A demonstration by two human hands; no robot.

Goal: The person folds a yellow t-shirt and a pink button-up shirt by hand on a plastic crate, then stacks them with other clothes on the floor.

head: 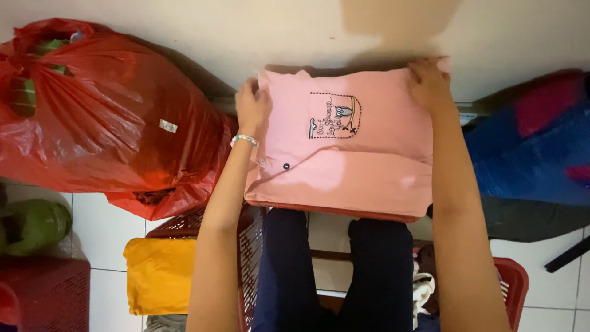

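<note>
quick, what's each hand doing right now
Left hand: open, pressing flat on the pink shirt.
Right hand: fingers curled on the shirt's far corner; a grip cannot be told.
</note>
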